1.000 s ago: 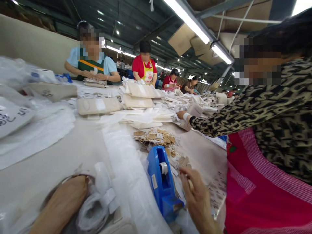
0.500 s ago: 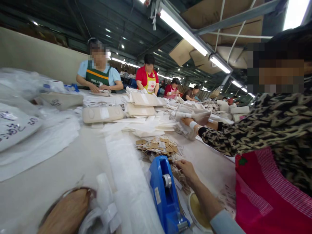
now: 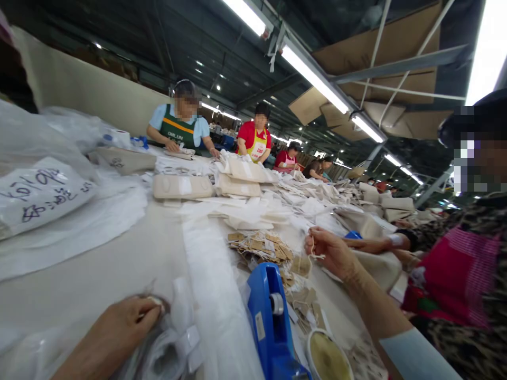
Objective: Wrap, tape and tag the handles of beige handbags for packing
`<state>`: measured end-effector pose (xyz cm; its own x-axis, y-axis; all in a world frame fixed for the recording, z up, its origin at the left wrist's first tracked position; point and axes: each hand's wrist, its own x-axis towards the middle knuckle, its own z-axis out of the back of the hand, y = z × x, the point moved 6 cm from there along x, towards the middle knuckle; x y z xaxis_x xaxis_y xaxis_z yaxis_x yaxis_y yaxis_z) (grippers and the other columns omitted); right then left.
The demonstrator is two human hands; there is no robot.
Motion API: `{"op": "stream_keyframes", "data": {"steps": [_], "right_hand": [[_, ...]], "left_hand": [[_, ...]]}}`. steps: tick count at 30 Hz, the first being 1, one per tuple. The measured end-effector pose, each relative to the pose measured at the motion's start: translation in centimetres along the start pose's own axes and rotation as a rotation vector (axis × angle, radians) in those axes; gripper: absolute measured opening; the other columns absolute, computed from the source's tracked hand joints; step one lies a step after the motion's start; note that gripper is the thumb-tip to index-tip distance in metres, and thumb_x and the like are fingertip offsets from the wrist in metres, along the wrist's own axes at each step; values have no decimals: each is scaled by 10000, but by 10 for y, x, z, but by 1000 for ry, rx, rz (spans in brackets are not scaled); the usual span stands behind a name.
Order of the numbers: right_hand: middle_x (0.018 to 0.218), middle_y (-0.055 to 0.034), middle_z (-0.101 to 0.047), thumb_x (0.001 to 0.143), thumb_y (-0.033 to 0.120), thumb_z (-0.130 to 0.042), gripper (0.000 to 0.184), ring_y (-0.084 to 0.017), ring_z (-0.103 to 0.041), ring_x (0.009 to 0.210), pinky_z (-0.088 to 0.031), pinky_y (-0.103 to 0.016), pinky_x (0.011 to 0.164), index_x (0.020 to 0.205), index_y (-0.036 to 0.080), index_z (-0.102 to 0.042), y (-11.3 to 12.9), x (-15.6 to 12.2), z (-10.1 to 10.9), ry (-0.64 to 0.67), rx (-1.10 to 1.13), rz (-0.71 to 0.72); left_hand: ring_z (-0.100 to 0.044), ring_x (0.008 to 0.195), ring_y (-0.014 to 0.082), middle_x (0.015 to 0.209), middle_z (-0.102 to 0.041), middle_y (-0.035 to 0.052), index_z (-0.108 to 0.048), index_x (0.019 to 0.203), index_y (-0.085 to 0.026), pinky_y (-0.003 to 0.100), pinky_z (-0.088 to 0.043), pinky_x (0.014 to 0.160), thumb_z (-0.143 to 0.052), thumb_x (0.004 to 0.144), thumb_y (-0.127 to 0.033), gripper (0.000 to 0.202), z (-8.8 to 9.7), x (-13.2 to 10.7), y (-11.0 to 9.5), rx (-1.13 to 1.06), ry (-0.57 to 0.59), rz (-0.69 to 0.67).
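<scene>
My right hand (image 3: 327, 252) is raised just right of the pile of hang tags (image 3: 263, 245), its fingers pinching a looped cream string (image 3: 312, 248). A brown hang tag (image 3: 301, 266) appears to dangle from the string. At lower left my left hand (image 3: 129, 322) is closed, thumb against fingers, at a dark-rimmed edge; what it grips is hidden. Beside it lies a clear plastic roll (image 3: 162, 351). Between my hands stands a blue tape dispenser (image 3: 273, 327), with a round tub (image 3: 328, 354) of yellowish content to its right.
White film (image 3: 214, 274) runs along the table. Beige fabric packs (image 3: 184, 187) and white sheets are heaped at the back. A marked plastic bag (image 3: 47, 190) lies left. At right, a co-worker in a pink apron (image 3: 455, 264) handles grey-beige fabric; other people work across the table.
My right hand has risen from beside the tag pile, now with a string in its fingers. My left hand's fingers have curled closed. The co-worker at right has shifted right, and the view has turned left.
</scene>
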<state>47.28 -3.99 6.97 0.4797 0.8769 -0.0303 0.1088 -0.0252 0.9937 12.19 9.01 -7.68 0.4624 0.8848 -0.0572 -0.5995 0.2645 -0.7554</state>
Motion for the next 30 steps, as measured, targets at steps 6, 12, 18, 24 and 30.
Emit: {"op": "stream_keyframes", "data": {"steps": [6, 12, 18, 24, 30], "right_hand": [[535, 46, -614, 523, 339, -815, 334, -86, -565, 476, -421, -185, 461, 670, 188, -555, -11, -8, -84, 180, 67, -80], [789, -70, -732, 626, 313, -795, 309, -168, -683, 708, -493, -243, 613, 743, 185, -539, -68, -29, -176, 353, 100, -255], [830, -51, -715, 634, 316, -798, 314, -163, -662, 833, -474, -292, 796, 730, 191, -527, -99, -46, -232, 438, 214, -314], [770, -18, -656, 630, 437, -762, 301, -139, -569, 717, -444, -260, 663, 694, 189, -605, -92, -33, -221, 383, -145, -71], [885, -17, -634, 737, 551, -610, 382, -150, -528, 717, -421, -274, 653, 932, 225, -647, -89, -26, -224, 360, -393, 191]], "left_hand": [[-418, 499, 141, 448, -452, -9, -508, 450, -180, 248, -294, 517, -462, 699, -551, 449, 8, -13, -22, -275, -79, -47], [-518, 648, 131, 815, -619, 18, -662, 1012, -171, 243, -410, 617, -705, 591, -320, 448, 15, -23, -47, -680, -84, -161], [-575, 694, 125, 797, -648, 14, -580, 939, -142, 239, -445, 647, -751, 533, -206, 445, 3, -21, -49, -1091, 137, -173], [-498, 421, 76, 548, -621, -4, -595, 722, -123, 187, -343, 423, -710, 553, -260, 246, -2, -16, -35, -1104, 145, -21], [-537, 418, 81, 579, -659, 28, -621, 680, -115, 169, -326, 401, -719, 595, -333, 254, 4, -16, -35, -1133, 112, -57]]}}
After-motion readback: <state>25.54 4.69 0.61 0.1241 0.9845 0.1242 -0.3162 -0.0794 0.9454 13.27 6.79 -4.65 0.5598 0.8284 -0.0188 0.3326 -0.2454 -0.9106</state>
